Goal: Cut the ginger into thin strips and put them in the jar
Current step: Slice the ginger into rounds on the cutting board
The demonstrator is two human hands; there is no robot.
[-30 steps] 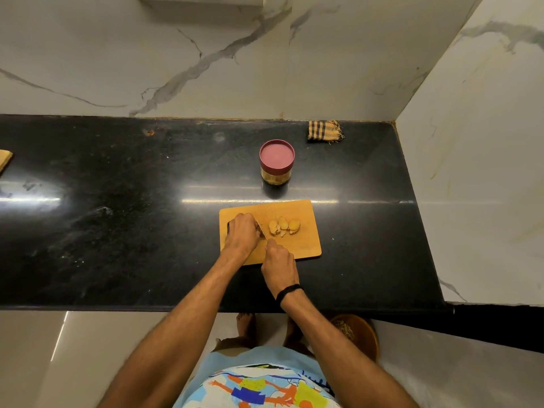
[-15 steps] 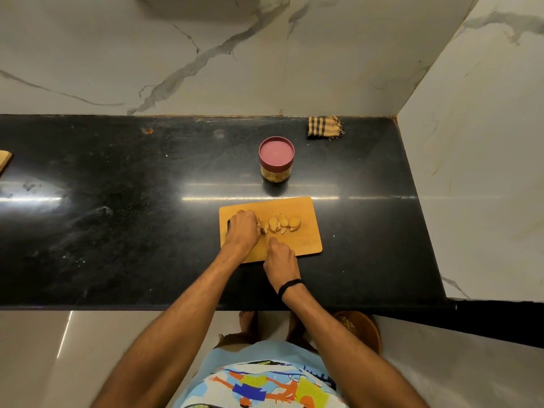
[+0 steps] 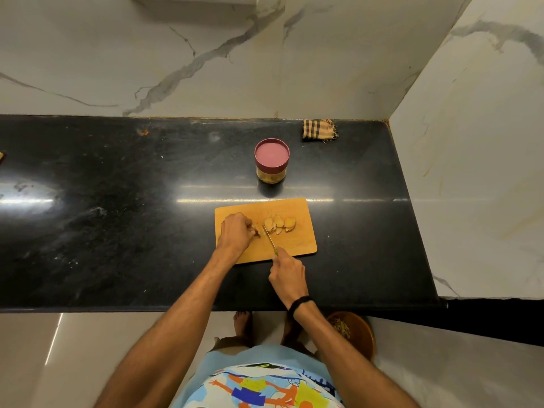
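A wooden cutting board lies on the black counter. Several yellow ginger slices sit in a row near its middle. My left hand rests on the board's left part, fingers curled on a ginger piece that it mostly hides. My right hand grips the handle of a small knife at the board's front edge; the blade points away from me, between the held piece and the slices. Just behind the board stands the jar, its dark red lid on.
A checked cloth lies at the back right of the black counter, by the marble wall. Marble walls close the back and right sides. A brown bowl sits on the floor below the counter edge, beside my feet.
My right hand has drawn back toward me to the board's front edge, exposing the knife blade. The left hand stays on the ginger piece.
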